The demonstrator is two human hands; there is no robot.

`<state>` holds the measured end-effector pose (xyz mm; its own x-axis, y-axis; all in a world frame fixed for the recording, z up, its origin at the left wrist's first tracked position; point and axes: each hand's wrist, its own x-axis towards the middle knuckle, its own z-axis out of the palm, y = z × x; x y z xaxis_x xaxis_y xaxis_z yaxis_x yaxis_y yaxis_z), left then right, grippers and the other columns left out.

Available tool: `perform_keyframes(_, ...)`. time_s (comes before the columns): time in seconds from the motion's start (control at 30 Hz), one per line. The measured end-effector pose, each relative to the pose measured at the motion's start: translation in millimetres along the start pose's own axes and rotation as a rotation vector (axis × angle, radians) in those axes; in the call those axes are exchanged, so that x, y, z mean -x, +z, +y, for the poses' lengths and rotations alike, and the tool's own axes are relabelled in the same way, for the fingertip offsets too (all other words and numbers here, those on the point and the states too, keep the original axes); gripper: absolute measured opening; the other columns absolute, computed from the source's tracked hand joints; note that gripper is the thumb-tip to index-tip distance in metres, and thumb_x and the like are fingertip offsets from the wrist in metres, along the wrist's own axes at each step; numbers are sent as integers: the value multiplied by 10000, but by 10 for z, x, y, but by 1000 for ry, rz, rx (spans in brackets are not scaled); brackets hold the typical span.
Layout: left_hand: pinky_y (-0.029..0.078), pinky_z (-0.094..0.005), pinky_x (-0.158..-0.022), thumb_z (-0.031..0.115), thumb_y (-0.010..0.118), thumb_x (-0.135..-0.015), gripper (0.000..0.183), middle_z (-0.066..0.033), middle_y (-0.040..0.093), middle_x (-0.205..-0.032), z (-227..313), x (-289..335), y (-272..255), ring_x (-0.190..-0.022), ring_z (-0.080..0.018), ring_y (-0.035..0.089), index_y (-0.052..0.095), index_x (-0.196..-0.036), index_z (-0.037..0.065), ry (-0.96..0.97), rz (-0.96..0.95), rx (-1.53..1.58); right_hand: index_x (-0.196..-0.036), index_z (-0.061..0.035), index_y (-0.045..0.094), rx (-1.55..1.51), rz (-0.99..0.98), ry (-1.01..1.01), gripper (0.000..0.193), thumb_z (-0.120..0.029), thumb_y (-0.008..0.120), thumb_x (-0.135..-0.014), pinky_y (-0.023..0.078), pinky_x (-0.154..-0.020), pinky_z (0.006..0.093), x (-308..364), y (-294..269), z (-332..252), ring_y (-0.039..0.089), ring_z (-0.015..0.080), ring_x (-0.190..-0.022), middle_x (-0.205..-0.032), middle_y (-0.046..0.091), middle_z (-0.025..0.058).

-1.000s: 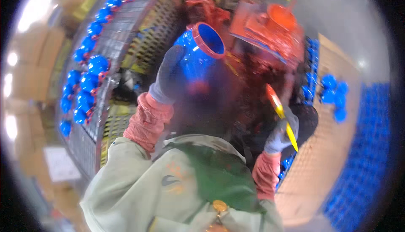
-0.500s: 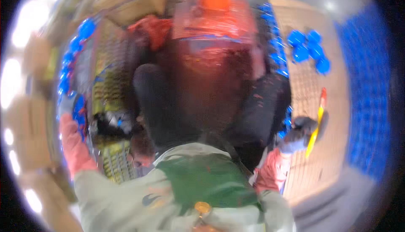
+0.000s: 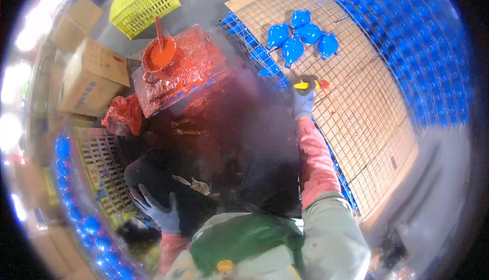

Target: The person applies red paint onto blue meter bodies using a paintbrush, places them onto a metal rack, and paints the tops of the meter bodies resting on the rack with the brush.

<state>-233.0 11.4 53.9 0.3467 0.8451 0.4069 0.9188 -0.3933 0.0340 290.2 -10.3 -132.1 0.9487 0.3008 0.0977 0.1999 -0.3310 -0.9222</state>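
Observation:
My right hand (image 3: 304,99), in a grey glove, is closed around a yellow paintbrush (image 3: 301,85) with a red tip. It is above the left edge of a wire rack (image 3: 351,127) laid over cardboard. Just beyond it, several glossy blue rounded pieces (image 3: 293,50) with small pointed ends sit grouped on the rack. My left hand (image 3: 162,214), gloved too, rests on my dark-trousered left leg with fingers spread and nothing in it. Far ahead, a pot of orange-red paint (image 3: 159,56) with a stick-like handle standing in it sits on a red-smeared board (image 3: 196,58).
Rows of blue pieces (image 3: 433,50) fill the far right, and more blue pieces (image 3: 91,224) line the left. Cardboard boxes (image 3: 97,78), a red plastic bag (image 3: 124,116) and a yellow-green crate (image 3: 145,7) stand ahead on the left. Another crate (image 3: 104,168) is beside my left leg.
My view has turned to the right. My left hand has come from the blue pieces at the left onto my leg. My right hand, still holding the paintbrush, has moved forward toward the grouped blue pieces.

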Motion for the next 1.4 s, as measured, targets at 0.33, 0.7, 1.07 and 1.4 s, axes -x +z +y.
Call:
perform_keyframes(0.33, 184, -570, -1175, 355, 716, -816, 861, -278, 238, -1572, -95, -36, 29, -1442, -476, 236, 322, -1534, 87, -136, -72, 64, -1214, -66, 523, -441, 223, -16, 461, -144, 778, -837, 473, -870, 329, -554, 847, 279, 570, 198, -973, -1069, 575, 78)
perform_keyframes(0.7, 186, -588, -1175, 283, 738, -791, 879, -280, 243, -1563, -70, 8, 6, -1433, -499, 226, 312, -1532, 78, -119, -47, 121, -1252, -34, 616, -407, 148, 67, 447, -182, 780, -863, 476, -943, 313, -89, -318, 424, 586, 193, -1091, -1207, 639, 82)
perform_keyframes(1.07, 365, -460, -1099, 87, 758, -753, 567, -175, 580, -1308, 430, -552, -149, -1248, -362, 512, 583, -1290, 31, 179, -130, 716, -860, -180, 654, 820, -152, -799, 208, -255, 703, -673, 418, -678, 418, 965, -2059, -1556, 588, 290, -656, -708, 642, 71)
perform_keyframes(1.4, 426, -507, -1058, 502, 370, -1041, 611, -127, 537, -1364, 1731, -1128, -509, -1224, -322, 542, 404, -1460, 59, -449, -947, 2792, -932, -255, 749, 280, -138, -1461, 317, -285, 801, -620, 458, -854, 464, 1651, -1589, -3024, 625, 294, -993, -1046, 656, 64)
